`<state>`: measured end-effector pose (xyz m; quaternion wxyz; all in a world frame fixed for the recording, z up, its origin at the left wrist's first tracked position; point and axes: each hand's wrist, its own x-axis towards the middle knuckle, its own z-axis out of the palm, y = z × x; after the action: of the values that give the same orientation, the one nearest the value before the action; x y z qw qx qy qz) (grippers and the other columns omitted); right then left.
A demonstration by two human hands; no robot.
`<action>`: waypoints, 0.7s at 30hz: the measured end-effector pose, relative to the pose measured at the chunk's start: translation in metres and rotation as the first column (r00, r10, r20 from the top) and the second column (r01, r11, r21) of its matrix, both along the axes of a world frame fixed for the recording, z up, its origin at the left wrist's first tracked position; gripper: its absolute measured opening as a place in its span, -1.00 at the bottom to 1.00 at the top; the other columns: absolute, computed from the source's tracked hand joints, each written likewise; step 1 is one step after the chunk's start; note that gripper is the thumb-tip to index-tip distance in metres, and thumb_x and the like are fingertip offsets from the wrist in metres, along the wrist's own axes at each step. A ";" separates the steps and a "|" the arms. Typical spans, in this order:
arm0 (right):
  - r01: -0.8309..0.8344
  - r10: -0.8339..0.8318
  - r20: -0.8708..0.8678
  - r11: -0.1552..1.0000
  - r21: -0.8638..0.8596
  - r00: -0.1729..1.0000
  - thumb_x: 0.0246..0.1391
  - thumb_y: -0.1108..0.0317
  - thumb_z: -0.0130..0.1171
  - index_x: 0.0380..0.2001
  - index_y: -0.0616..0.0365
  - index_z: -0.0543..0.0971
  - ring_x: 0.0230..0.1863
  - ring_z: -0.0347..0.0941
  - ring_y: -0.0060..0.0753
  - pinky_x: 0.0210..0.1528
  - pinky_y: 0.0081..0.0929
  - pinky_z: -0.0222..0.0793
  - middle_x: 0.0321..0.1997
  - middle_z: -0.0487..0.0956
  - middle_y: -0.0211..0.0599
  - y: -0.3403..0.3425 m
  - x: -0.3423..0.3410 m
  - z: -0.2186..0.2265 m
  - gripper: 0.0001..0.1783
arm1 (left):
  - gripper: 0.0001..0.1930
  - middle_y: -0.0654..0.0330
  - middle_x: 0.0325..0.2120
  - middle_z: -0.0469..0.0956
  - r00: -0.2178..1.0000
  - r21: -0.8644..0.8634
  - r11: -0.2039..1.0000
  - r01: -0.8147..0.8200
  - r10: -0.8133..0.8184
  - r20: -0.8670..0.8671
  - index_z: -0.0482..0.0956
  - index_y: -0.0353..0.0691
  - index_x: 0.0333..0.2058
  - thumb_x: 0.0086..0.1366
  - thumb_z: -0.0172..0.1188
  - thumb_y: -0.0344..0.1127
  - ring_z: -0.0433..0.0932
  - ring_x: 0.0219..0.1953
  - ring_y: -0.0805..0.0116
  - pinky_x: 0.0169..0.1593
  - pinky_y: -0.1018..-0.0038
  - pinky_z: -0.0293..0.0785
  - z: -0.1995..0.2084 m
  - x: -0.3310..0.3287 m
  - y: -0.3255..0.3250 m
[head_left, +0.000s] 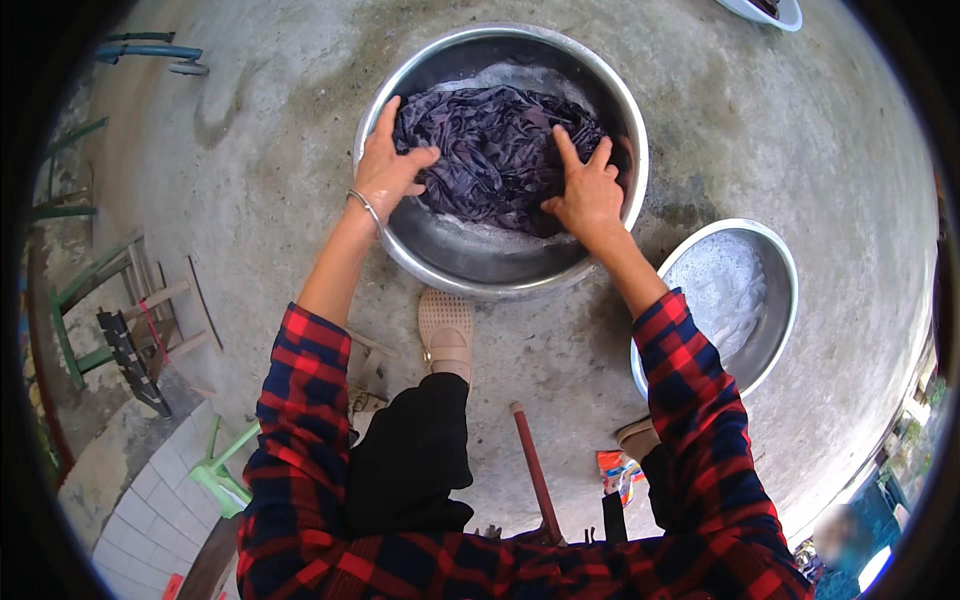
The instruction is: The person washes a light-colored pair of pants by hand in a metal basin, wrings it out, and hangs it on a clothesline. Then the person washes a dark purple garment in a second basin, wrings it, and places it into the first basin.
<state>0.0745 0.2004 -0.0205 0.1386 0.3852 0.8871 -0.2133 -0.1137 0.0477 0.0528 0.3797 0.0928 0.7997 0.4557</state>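
A large round metal basin (470,270) stands on the ground in front of me. Inside it a bunched, dark purple-black wet cloth (490,150) lies in sudsy water. My left hand (388,165), with a bracelet at the wrist, rests at the cloth's left edge, fingers and thumb spread apart. On the opposite side my right hand (590,192) touches the cloth with its fingers spread, near the basin's right wall. Neither hand grips anything. What kind of garment the cloth is cannot be made out.
A smaller metal basin (778,330) with whitish sudsy water sits at my right. Between my feet a reddish pole (535,470) lies near an orange packet (622,474). Wooden chairs (165,300) and a green plastic stool (222,470) are on the left. A pale basin (778,14) stands far right.
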 end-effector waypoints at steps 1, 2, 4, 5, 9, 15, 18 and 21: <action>-0.078 0.076 0.035 0.996 0.047 0.996 -0.34 0.16 0.57 0.40 -0.49 0.06 0.15 0.29 0.32 0.01 -0.20 0.50 0.44 -0.15 0.35 -0.012 -0.001 -0.004 0.23 | -0.05 -0.16 0.30 0.06 0.937 -0.116 0.967 0.228 -0.250 -0.242 0.09 -0.02 0.36 0.02 0.40 -0.15 0.21 0.25 -0.17 0.19 -0.09 0.26 -0.020 -0.002 -0.009; -0.157 0.151 0.146 0.987 0.032 0.978 -0.34 0.09 0.56 0.41 -0.51 0.01 0.21 0.22 0.34 0.00 -0.20 0.50 0.47 -0.23 0.37 -0.023 -0.004 -0.008 0.26 | -0.03 -0.18 0.36 -0.08 0.760 -0.277 0.891 0.359 -0.451 -0.468 0.11 0.06 0.36 -0.02 0.42 -0.12 0.01 0.34 -0.32 0.31 -0.18 0.06 -0.040 -0.003 -0.017; -0.308 0.263 0.275 0.941 0.137 0.925 -0.29 -0.01 0.50 0.43 -0.50 -0.04 0.24 0.20 0.33 -0.02 -0.14 0.49 0.47 -0.20 0.36 -0.032 0.001 -0.033 0.24 | -0.02 -0.08 0.42 -0.22 0.457 -0.604 0.657 0.451 -0.751 -0.476 0.14 0.26 0.35 -0.07 0.45 0.01 -0.27 0.42 -0.33 0.31 -0.35 -0.14 -0.038 0.029 -0.001; -0.379 0.314 0.298 0.904 0.196 0.902 -0.26 -0.04 0.48 0.44 -0.50 -0.06 0.25 0.18 0.32 -0.02 -0.11 0.49 0.47 -0.19 0.35 -0.032 0.006 -0.045 0.24 | 0.07 -0.01 0.45 -0.31 0.363 -0.672 0.531 0.516 -0.846 -0.390 0.04 0.28 0.39 -0.09 0.46 0.09 -0.37 0.44 -0.29 0.28 -0.42 -0.20 -0.053 0.037 -0.003; -0.423 0.402 0.198 0.903 0.078 0.894 -0.28 0.12 0.52 0.44 -0.40 -0.06 0.29 0.16 0.28 0.10 -0.11 0.43 0.48 -0.18 0.30 -0.012 0.013 -0.043 0.26 | 0.18 0.04 0.45 -0.46 0.325 -0.737 0.245 0.629 -0.945 -0.037 -0.21 0.31 0.43 -0.04 0.44 0.14 -0.47 0.46 -0.19 0.33 -0.36 -0.28 -0.096 0.049 -0.012; -0.320 0.312 -0.069 0.923 -0.215 0.947 -0.29 0.41 0.40 0.32 -0.09 0.21 0.26 0.21 0.29 0.22 -0.17 0.36 0.39 0.03 0.32 0.008 0.041 0.016 0.01 | -0.17 0.07 0.43 -0.08 0.462 -0.756 0.248 0.606 -0.883 0.081 0.24 0.03 0.33 0.09 0.37 -0.02 -0.07 0.45 -0.02 0.39 -0.14 -0.06 -0.029 0.028 0.021; -0.344 0.327 -0.188 0.937 -0.061 0.926 -0.24 0.41 0.33 0.27 0.12 0.23 0.32 0.16 0.26 0.26 0.06 0.26 0.35 0.14 0.21 -0.019 0.062 0.057 -0.10 | -0.28 -0.08 0.35 0.12 0.522 -0.595 0.475 0.648 -0.846 -0.107 0.38 -0.13 0.23 0.11 0.33 -0.01 0.13 0.37 -0.07 0.37 0.18 0.11 0.025 0.028 0.010; -0.512 0.535 0.139 0.842 -0.171 0.833 -0.14 0.19 0.32 0.29 0.14 0.23 0.42 0.07 0.13 0.32 0.41 -0.08 0.34 0.26 0.03 -0.062 0.073 0.072 -0.11 | -0.35 -0.14 0.28 0.23 0.484 -0.456 0.535 0.711 -0.843 -0.234 0.45 -0.20 0.16 0.14 0.30 -0.02 0.23 0.31 -0.07 0.32 0.27 0.19 0.117 0.047 -0.004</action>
<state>0.1475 0.1384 0.0519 0.2962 0.1353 0.9268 -0.1870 -0.0666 0.0435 0.1695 0.3692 0.4878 0.7878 0.0719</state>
